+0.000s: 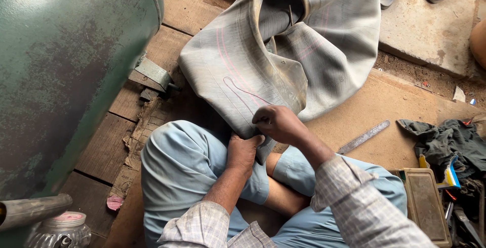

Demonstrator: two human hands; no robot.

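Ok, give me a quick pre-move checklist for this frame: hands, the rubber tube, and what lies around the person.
1. Both hands on the grey inner tube: ok; left hand grips its lower edge, right hand pinches it from above.
2. Tube supported: ok; it lies on the wooden floor and against the lap.
3. Pink marking on tube visible: ok.
4. Metal file close by: ok, on the board to the person's right.
5. Any tool in the right hand: cannot tell, fingers curled under.
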